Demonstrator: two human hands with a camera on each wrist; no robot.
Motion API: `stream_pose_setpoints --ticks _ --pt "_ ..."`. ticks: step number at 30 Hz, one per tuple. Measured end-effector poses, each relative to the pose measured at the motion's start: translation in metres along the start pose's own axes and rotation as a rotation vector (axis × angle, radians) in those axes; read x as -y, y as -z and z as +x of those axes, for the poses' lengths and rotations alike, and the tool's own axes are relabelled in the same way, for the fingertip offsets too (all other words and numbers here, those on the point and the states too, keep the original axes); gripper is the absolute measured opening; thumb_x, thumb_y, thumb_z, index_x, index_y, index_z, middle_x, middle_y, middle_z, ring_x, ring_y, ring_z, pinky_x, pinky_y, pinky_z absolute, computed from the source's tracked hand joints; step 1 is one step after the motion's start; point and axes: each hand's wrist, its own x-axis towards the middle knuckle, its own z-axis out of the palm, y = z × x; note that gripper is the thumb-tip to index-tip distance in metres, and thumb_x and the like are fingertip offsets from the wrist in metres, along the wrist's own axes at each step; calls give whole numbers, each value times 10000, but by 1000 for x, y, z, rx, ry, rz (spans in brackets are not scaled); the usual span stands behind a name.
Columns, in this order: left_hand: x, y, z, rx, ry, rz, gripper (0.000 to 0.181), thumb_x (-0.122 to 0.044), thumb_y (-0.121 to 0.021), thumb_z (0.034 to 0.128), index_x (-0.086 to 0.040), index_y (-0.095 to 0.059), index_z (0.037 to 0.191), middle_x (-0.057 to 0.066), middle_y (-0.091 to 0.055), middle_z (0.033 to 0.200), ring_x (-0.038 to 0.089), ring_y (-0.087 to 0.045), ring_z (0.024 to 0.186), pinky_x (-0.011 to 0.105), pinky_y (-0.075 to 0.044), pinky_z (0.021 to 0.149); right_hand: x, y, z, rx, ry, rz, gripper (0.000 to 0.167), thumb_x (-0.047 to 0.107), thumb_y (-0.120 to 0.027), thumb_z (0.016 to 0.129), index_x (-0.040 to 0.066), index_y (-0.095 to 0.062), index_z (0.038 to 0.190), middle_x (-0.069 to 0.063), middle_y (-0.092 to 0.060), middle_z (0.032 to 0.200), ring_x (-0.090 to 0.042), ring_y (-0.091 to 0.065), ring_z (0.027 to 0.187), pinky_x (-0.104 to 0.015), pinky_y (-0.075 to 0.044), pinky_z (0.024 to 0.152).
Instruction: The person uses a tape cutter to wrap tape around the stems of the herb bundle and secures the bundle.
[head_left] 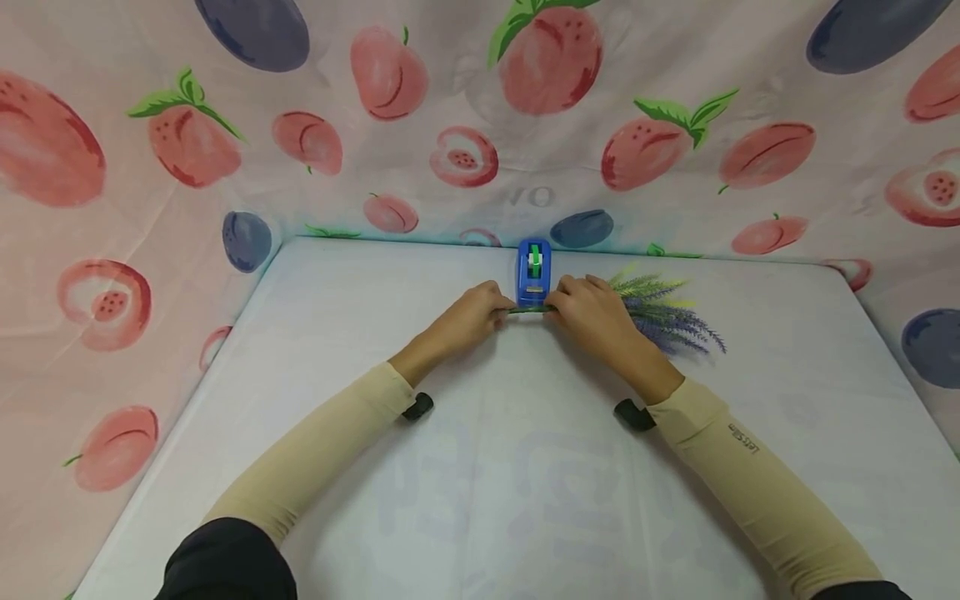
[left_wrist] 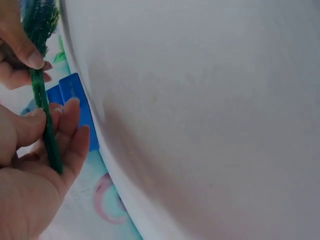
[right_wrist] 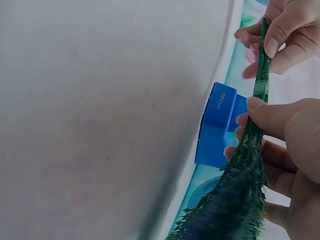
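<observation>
A bunch of artificial lavender (head_left: 663, 312) with purple and yellow-green tips is held sideways, its green stems (left_wrist: 46, 120) bundled together. My left hand (head_left: 471, 317) pinches the stem ends between thumb and fingers. Nearer the flowers, my right hand (head_left: 592, 317) grips the same stems, as the right wrist view also shows. Between the two hands, a clear strip of tape (right_wrist: 261, 88) appears to lie around the stems. Just behind the stems stands a blue tape dispenser (head_left: 534, 271) with a green core; neither hand holds it.
The white table (head_left: 480, 467) has its back edge close behind the dispenser. A fruit-printed cloth (head_left: 465, 92) hangs behind the table and along its left side. Dark wrist cameras (head_left: 634, 415) sit under both forearms.
</observation>
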Motion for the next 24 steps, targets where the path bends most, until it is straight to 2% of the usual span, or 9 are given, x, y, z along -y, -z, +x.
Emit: stream_pose_setpoints --ticks 6,12,18,22,24 --pt "-2 0 3 -64 23 -12 305 43 -563 991 -52 -723 1233 111 -707 1139 213 -637 1054 364 -515 946 -2 -1 3 -6 -24 21 227 155 -761 927 35 -731 1118 -134 -737 1024 -335 -696 981 -561 -459 1040" --pt "-3 1 5 -84 -14 51 254 13 -693 936 -49 -758 1174 97 -699 1033 201 -634 970 351 -522 892 -4 -2 5 3 -35 50 240 154 -739 946 26 -705 1145 -140 -744 1040 -341 -700 976 -560 -466 1027" --pt "-3 1 7 -84 -31 115 242 -16 -672 964 -45 -762 1187 109 -698 1020 217 -665 976 345 -538 873 -4 -8 8 -15 -37 42 307 173 -828 868 22 -699 1102 -128 -735 990 -323 -694 907 -510 -488 1005" --pt "-3 0 8 -67 -26 152 251 -23 -649 982 -45 -751 1211 108 -679 1030 209 -657 975 327 -539 867 -5 -9 8 -22 -39 35 234 126 -823 866 21 -691 1029 -128 -717 897 -320 -681 831 -506 -495 989" --pt "-3 -1 9 -58 -23 150 253 -12 -627 992 -34 -746 1214 117 -675 1039 211 -654 982 322 -541 869 -5 -8 8 -26 -38 35 210 121 -816 873 25 -695 1015 -123 -700 906 -312 -677 833 -503 -502 975"
